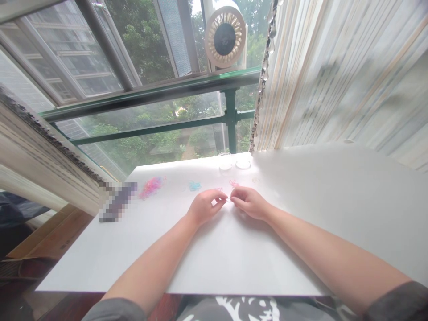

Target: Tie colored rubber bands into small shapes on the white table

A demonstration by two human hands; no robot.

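Observation:
My left hand (206, 206) and my right hand (249, 203) meet just above the white tabletop, thumb and fingertips pinched together on each. A thin, pale loop, which looks like a small rubber band (228, 200), spans the narrow gap between them. Just beyond my fingers lies a little pink pile of bands (234, 183), with some pinkish ones (219, 189) partly hidden behind my left hand. Farther left are a blue pile (194, 185) and a larger mixed pink, orange and purple pile (152, 187). A few yellowish bands (256, 180) lie beyond my right hand.
A clear round container (225, 161) and a clear lid or shallow dish (243, 164) stand at the table's far edge. A blurred-out dark object (118, 203) lies at the left edge. Behind the white table (207, 263) are a green railing, a white fan (225, 38) and curtains.

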